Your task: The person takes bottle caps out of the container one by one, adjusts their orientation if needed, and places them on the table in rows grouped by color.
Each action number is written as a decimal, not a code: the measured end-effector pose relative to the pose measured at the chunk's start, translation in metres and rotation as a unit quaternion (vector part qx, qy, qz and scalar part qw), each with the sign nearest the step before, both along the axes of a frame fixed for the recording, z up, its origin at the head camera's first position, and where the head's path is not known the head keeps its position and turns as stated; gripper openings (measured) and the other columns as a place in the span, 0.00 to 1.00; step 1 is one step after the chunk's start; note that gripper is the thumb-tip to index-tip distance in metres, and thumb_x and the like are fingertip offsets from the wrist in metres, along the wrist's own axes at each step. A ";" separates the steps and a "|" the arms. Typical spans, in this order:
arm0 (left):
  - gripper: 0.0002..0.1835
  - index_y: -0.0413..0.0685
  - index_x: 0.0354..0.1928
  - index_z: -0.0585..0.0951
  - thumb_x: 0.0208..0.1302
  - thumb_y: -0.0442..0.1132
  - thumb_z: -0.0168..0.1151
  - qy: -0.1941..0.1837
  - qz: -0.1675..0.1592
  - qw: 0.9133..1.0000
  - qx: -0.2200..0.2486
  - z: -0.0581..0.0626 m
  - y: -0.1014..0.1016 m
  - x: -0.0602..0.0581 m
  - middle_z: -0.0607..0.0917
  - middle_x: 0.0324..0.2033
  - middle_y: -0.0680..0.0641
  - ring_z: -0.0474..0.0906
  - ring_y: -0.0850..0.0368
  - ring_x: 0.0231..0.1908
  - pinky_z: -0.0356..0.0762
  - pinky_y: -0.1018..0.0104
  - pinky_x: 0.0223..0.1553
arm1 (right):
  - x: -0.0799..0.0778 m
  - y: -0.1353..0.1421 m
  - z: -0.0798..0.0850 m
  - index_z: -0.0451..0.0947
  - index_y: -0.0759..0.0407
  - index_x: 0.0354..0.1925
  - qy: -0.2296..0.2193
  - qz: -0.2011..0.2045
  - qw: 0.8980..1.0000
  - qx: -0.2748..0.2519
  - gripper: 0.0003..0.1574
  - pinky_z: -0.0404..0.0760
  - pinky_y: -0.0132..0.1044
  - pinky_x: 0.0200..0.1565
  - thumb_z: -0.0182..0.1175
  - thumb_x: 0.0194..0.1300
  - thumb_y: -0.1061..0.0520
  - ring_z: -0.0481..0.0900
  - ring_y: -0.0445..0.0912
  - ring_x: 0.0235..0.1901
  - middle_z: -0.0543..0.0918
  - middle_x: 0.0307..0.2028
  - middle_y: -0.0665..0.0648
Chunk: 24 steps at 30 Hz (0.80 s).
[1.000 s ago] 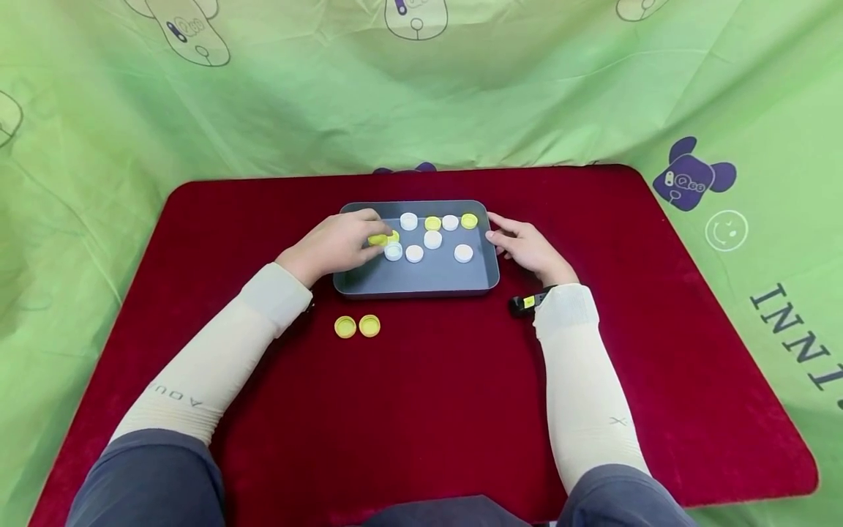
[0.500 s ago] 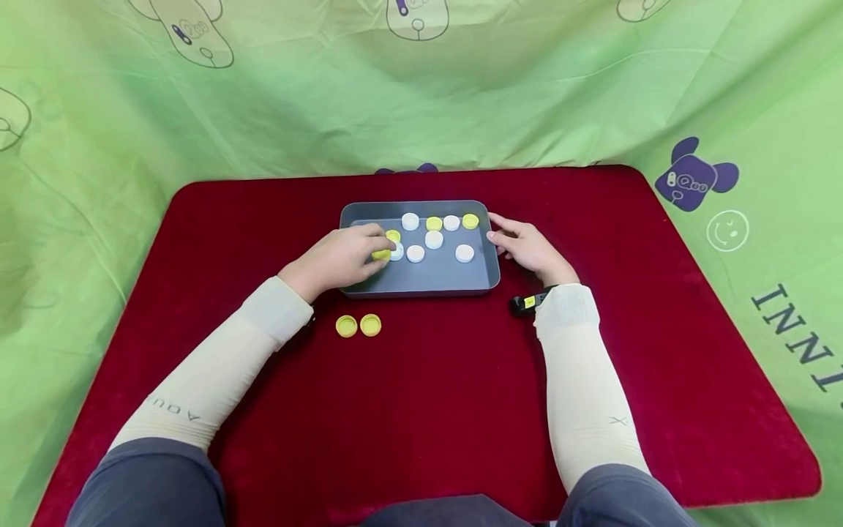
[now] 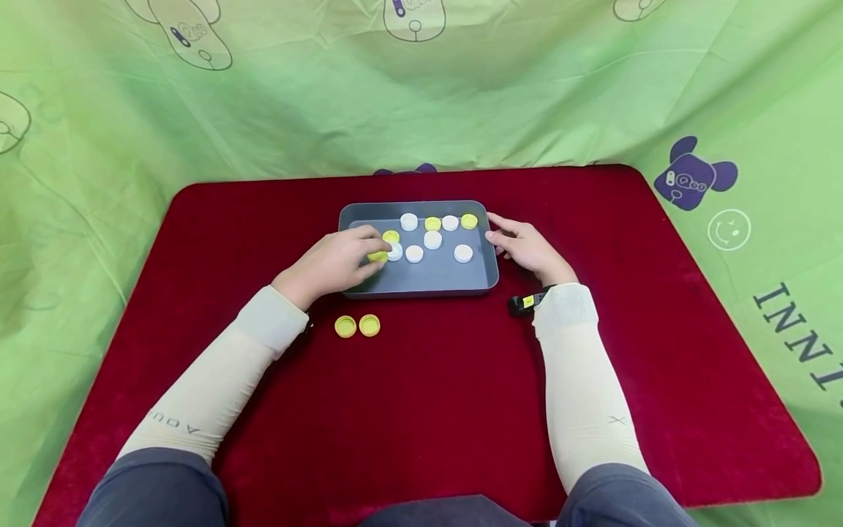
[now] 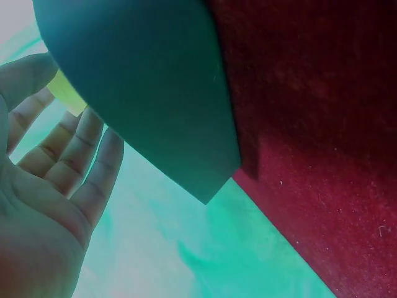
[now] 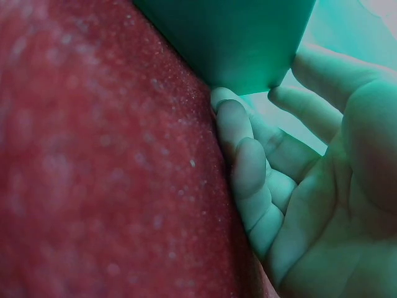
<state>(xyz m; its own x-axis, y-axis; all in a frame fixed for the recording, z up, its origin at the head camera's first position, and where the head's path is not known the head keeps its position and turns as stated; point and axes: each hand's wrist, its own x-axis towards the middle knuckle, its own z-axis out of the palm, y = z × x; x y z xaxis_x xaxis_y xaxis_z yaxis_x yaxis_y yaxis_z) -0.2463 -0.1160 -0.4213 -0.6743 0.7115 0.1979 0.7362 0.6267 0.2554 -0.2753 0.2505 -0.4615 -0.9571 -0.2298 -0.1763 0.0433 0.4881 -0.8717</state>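
A grey tray (image 3: 435,277) lies on the table with white bottle caps (image 3: 432,240) and yellow bottle caps (image 3: 432,223) inside. Reaching over its left side, my left hand (image 3: 336,260) pinches a yellow bottle cap (image 3: 377,256) between thumb and fingers. In the left wrist view this yellow cap (image 4: 67,93) shows partly behind the tray wall (image 4: 155,93). Close by it are another yellow cap (image 3: 391,236) and a white cap (image 3: 394,252). My right hand (image 3: 530,249) touches the tray's right end, its fingertips against the corner (image 5: 260,68) in the right wrist view.
Two yellow caps (image 3: 358,326) lie hollow side up on the red tablecloth (image 3: 421,410), in front of the tray's left part. A black device (image 3: 527,303) sits at my right wrist. Green printed cloth (image 3: 421,110) hangs behind the table and at its sides.
My left hand has brought the pinched yellow cap from beside the other yellow cap toward the tray's near side, then slightly left. The right hand and tray stay in place.
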 end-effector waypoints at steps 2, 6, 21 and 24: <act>0.14 0.48 0.51 0.85 0.64 0.40 0.65 0.002 0.000 1.000 -0.001 0.000 0.000 0.002 0.79 0.46 0.50 0.78 0.57 0.41 0.78 0.60 0.38 | 0.000 0.000 0.001 0.62 0.40 0.72 -0.001 -0.001 1.000 -0.001 0.34 0.77 0.41 0.42 0.57 0.72 0.45 0.78 0.53 0.38 0.82 0.44 0.60; 0.14 0.48 0.51 0.85 0.63 0.40 0.66 0.013 -0.008 1.000 0.002 0.002 0.001 0.008 0.79 0.45 0.50 0.78 0.58 0.40 0.79 0.61 0.37 | 0.000 0.000 0.001 0.61 0.41 0.73 -0.002 0.001 1.000 0.001 0.34 0.76 0.41 0.43 0.56 0.72 0.45 0.78 0.53 0.39 0.81 0.45 0.60; 0.15 0.47 0.51 0.85 0.62 0.37 0.67 0.046 -0.050 0.997 0.027 0.000 0.004 0.024 0.79 0.44 0.49 0.78 0.57 0.35 0.78 0.62 0.33 | -0.001 0.000 0.002 0.61 0.41 0.73 -0.004 -0.001 1.000 0.001 0.34 0.75 0.43 0.45 0.56 0.72 0.46 0.78 0.54 0.40 0.80 0.48 0.61; 0.14 0.47 0.49 0.85 0.61 0.37 0.67 0.051 -0.052 0.997 0.032 0.000 0.004 0.027 0.80 0.43 0.50 0.78 0.58 0.35 0.78 0.62 0.33 | -0.001 -0.001 0.002 0.61 0.40 0.73 -0.004 0.000 1.000 0.000 0.34 0.75 0.43 0.45 0.56 0.72 0.46 0.78 0.54 0.40 0.80 0.47 0.61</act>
<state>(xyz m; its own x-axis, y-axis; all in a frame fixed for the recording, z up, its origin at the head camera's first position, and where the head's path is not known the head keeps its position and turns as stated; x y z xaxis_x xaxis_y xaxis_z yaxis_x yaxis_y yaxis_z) -0.2195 -0.1116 -0.4214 -0.5708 0.7610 0.3084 0.8211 0.5299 0.2122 -0.2759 0.2497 -0.4590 -0.9558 -0.2293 -0.1838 0.0503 0.4886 -0.8711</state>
